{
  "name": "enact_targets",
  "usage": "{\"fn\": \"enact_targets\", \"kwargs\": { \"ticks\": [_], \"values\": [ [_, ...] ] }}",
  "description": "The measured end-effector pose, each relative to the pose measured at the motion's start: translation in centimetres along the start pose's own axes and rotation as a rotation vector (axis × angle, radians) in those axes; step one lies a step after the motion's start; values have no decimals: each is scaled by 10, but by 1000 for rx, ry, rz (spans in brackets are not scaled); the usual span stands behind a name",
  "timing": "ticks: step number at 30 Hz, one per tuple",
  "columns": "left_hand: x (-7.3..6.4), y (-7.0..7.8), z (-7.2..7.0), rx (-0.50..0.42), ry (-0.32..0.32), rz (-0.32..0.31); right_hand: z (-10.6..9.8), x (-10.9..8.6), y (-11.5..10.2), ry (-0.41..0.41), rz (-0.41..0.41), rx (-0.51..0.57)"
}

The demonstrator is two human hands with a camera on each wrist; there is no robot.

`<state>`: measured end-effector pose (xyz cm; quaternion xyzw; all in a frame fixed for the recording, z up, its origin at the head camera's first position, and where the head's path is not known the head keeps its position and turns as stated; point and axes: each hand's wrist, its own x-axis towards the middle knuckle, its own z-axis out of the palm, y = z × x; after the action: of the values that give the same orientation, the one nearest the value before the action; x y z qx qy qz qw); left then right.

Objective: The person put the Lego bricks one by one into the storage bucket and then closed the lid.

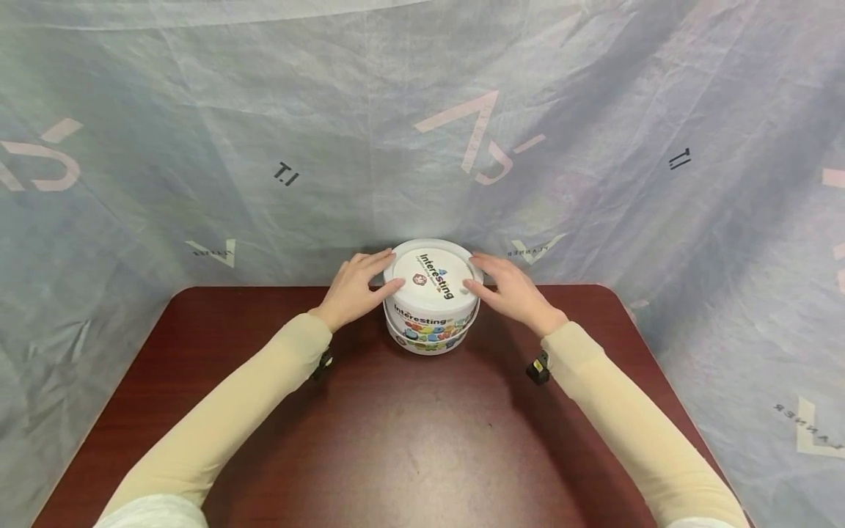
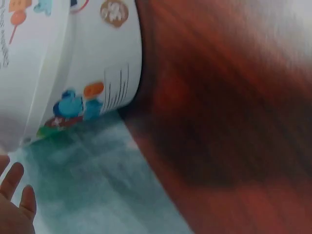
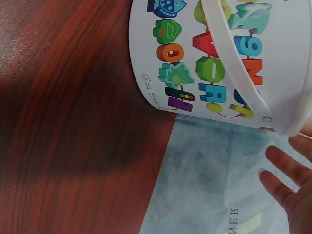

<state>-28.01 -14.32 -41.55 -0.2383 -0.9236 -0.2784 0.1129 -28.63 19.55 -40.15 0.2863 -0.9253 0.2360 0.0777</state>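
A round white bucket [image 1: 432, 330] with a white lid [image 1: 429, 265] stands upright at the far edge of the table. Colourful printed letters and pictures cover its side, and "Interesting" is printed on the lid. At the lid's left side, my left hand [image 1: 354, 288] reaches over the rim, its thumb on top and its fingers fairly straight. Opposite it, my right hand [image 1: 511, 290] touches the right rim the same way, thumb on the lid. Straight, spread fingers [image 3: 287, 163] show beside the lid in the right wrist view. The left wrist view catches only part of the left hand [image 2: 15, 207].
A dark red-brown wooden table [image 1: 422, 440] lies beneath the bucket. Close behind the bucket hangs a grey printed sheet [image 1: 370, 147], which also runs down both sides of the table. The bucket's white handle [image 3: 239, 68] hangs across its side.
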Motion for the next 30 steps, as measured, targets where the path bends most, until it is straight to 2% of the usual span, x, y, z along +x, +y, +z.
{"fn": "enact_targets", "kwargs": {
  "ticks": [3, 9, 18, 23, 30],
  "values": [
    [-3, 1, 5, -23, 1, -19, -1, -1, -1, -54, 27, 2],
    [-6, 2, 10, -72, 40, -45, 3, -4, 0, -73, 50, 63],
    [-13, -2, 22, -96, 69, -66, 13, -9, 1, -48, 68, 109],
    [-14, -2, 26, -94, 91, -58, 13, -11, 1, -19, 65, 70],
    [-23, 4, 30, -123, 87, -87, 15, -17, 0, -8, 36, 40]
  ]
}}
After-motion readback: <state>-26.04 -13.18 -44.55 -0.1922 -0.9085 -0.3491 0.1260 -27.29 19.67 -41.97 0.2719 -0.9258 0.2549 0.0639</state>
